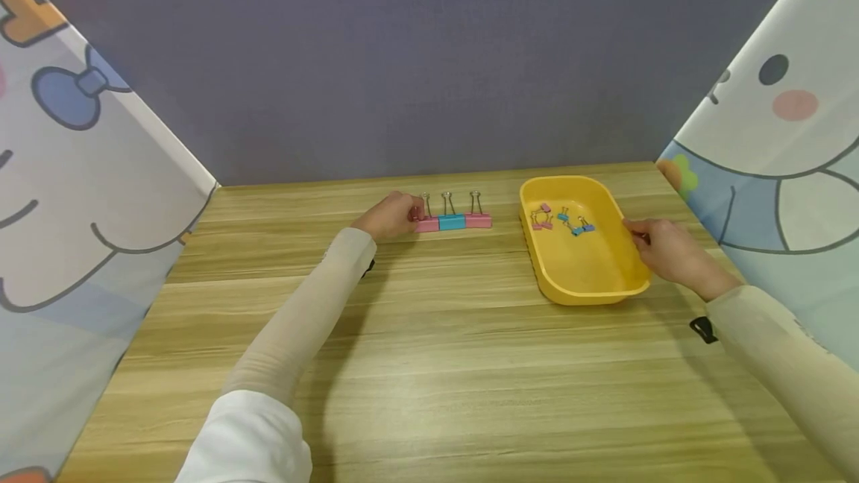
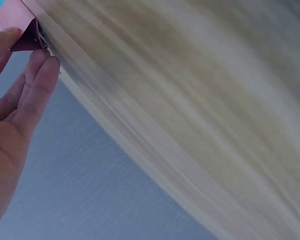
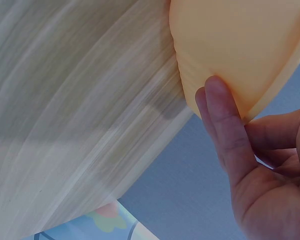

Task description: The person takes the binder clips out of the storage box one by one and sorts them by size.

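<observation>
Three large binder clips stand side by side in a row on the table: a pink one [image 1: 426, 224] at the left end, a blue one [image 1: 452, 222] in the middle and another pink one [image 1: 479, 221] at the right. Their wire handles point toward the back. My left hand [image 1: 394, 216] holds the left pink clip at its outer end, thumb and fingers around it in the left wrist view [image 2: 27, 37]. On the right, my right hand [image 1: 671, 250] pinches the right rim of a yellow plastic basket [image 1: 590, 274], with fingers against its outer wall.
Several small binder clips [image 1: 564, 216], pink and blue, lie inside the basket toward its back. A grey panel [image 1: 429, 65] rises behind the wood-grain table [image 1: 443, 364]. Panels printed with cartoons [image 1: 798, 170] stand at both sides.
</observation>
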### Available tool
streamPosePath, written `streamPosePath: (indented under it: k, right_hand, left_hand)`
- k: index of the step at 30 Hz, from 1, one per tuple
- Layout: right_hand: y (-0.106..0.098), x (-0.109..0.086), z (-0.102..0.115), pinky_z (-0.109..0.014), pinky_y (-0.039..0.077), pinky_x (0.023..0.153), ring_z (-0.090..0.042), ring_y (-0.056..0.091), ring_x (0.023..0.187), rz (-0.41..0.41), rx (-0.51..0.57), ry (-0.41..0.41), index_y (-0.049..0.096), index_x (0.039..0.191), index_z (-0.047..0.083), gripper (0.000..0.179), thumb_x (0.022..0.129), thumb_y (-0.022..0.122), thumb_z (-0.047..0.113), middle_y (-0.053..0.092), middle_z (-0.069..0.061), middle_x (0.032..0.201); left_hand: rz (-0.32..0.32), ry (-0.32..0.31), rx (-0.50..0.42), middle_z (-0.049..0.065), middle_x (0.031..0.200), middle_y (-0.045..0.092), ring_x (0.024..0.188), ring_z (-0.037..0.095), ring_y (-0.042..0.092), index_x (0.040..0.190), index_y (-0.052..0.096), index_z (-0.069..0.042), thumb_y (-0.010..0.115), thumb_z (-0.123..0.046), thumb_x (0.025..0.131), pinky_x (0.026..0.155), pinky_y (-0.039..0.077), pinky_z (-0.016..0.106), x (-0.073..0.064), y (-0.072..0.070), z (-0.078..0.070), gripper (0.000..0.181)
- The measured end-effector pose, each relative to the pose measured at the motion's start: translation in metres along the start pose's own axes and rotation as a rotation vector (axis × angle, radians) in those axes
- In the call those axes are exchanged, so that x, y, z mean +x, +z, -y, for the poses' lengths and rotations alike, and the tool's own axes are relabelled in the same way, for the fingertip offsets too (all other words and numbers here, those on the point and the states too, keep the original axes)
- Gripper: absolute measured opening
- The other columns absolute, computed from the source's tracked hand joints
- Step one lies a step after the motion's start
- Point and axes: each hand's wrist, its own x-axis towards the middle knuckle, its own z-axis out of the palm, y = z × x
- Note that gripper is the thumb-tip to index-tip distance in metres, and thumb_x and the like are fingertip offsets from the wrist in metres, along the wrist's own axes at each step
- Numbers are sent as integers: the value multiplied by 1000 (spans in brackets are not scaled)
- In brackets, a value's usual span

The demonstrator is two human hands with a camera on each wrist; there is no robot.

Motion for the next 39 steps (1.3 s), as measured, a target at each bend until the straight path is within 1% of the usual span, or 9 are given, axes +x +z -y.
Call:
streamPosePath:
  k: [3,7,9,13,15,18,27,33,39]
  right_hand:
    - [0,0,0,-36,42,55,-28,53,66,4,3,5,50,123,-17,35,90,50,-4,51,-39,114]
    - [0,-1,-1,-38,43,58,-32,54,71,19,0,12,49,123,-18,36,91,50,-3,50,-39,116]
    - [0,-1,-2,-40,44,61,-34,55,75,23,-1,14,49,124,-18,36,91,50,-2,50,-39,116]
    - [-1,-2,-2,-42,45,63,-36,55,78,21,-2,21,49,124,-18,37,90,50,-3,49,-39,116]
    - [-1,-2,-2,-41,44,62,-35,55,76,22,-2,27,49,124,-18,37,90,50,-3,49,-40,116]
    - [-1,-2,-2,-39,43,59,-33,53,73,33,2,37,48,124,-18,37,90,50,-3,49,-40,117]
    - [-1,-2,-1,-38,43,58,-34,54,74,45,8,36,47,125,-18,37,91,50,-2,48,-40,117]
    - [-1,-1,1,-40,44,60,-35,55,75,32,5,31,48,124,-18,37,91,49,-2,49,-40,117]
    - [-1,-1,2,-40,45,61,-35,55,76,29,12,24,49,124,-18,37,91,50,-2,49,-40,116]
  left_hand:
    - [-1,5,-10,1,90,61,82,16,57,95,64,-12,69,-7,87,73,48,32,0,0,0,11]
    - [-16,12,-19,1,93,61,86,16,57,95,64,-12,69,-8,86,76,48,32,0,0,1,11]
    - [-42,11,-28,0,93,61,85,15,57,94,63,-12,68,-9,88,75,48,32,0,0,0,9]
    - [-122,32,-40,2,87,58,75,17,54,97,63,-7,62,-9,90,69,47,33,3,-3,-8,8]
    - [-153,54,-35,2,86,57,75,17,53,100,64,-5,62,-11,90,69,46,32,4,-6,-16,11]
    - [-173,89,-18,1,88,58,80,16,53,103,64,-4,63,-12,91,73,45,31,7,-10,-30,15]
    - [-210,213,21,0,93,60,85,13,54,100,63,-10,60,-12,92,75,45,26,16,-15,-71,8]
    - [-220,303,-12,0,94,58,84,13,53,101,63,-10,60,-13,92,73,44,22,28,-17,-99,9]
    - [-203,328,-4,-1,97,57,87,13,54,104,62,-10,61,-16,93,74,43,20,39,-16,-124,13]
